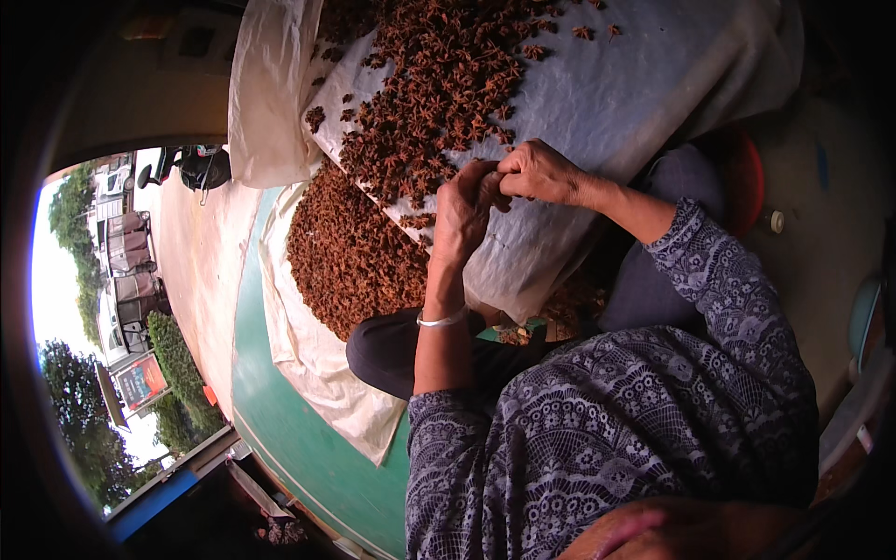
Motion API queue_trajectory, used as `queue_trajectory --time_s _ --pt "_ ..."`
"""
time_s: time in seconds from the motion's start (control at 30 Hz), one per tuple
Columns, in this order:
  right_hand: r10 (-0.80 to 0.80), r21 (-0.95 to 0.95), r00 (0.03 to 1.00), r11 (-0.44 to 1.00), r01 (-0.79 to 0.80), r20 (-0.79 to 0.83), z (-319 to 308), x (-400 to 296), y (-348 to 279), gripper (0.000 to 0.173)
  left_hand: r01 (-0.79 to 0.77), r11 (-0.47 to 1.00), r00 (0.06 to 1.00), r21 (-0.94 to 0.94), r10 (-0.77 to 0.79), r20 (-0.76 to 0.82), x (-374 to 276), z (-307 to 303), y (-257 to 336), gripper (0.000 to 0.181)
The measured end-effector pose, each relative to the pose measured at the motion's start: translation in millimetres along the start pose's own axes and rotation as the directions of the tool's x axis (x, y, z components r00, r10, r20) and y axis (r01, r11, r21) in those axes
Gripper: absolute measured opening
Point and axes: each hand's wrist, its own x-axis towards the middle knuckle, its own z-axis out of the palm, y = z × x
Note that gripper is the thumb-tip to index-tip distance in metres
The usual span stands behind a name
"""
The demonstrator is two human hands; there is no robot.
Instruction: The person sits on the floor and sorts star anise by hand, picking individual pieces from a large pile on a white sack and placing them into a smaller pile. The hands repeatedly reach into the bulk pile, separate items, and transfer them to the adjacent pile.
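Observation:
Brown dried star anise [448, 91] lies heaped on a pale plastic sheet [581, 105] in front of me. My left hand [465, 203], with a silver bangle [443, 319] on its wrist, is at the near edge of the heap with its fingers curled. My right hand [539, 171] meets it from the right, thumb and index finger pinched together at the left fingertips. Whatever may be between the fingers is hidden. Below the sheet's left edge, a larger pile of star anise [350, 259] rests on a cream cloth [294, 350].
Under the cloth is a green floor mat [315, 434]. My dark-trousered knees flank the sheet. A red round container [745, 182] stands at the right, beside a small pale cap [776, 222]. Outside at the left are a scooter [203, 168], parked vehicles and shrubs.

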Motion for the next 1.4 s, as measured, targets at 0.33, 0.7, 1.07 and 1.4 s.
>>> queue_trajectory --time_s 0.33,0.7,1.07,1.4 --pt "-0.049 0.295 0.877 0.949 -0.108 0.478 -119.3 -21.1 -27.9 0.011 -0.122 0.5 0.841 0.857 0.51 -0.178 11.8 7.8 -8.3 0.017" --pt "-0.357 -0.689 0.921 0.708 0.158 -0.157 -22.7 50.4 49.8 0.023 -0.534 0.381 0.761 0.755 0.606 0.232 33.4 -2.0 -61.4 0.022" --pt "0.009 0.131 0.947 0.991 0.035 -0.32 12.1 30.1 17.9 0.012 -0.064 0.636 0.963 0.769 0.243 -0.12 19.0 -16.8 -6.4 0.033" --pt "0.367 0.984 0.929 0.139 -0.114 0.056 -5.0 31.4 18.2 0.006 -0.154 0.988 0.944 -0.001 0.147 -0.294 16.9 -20.6 7.6 0.016"
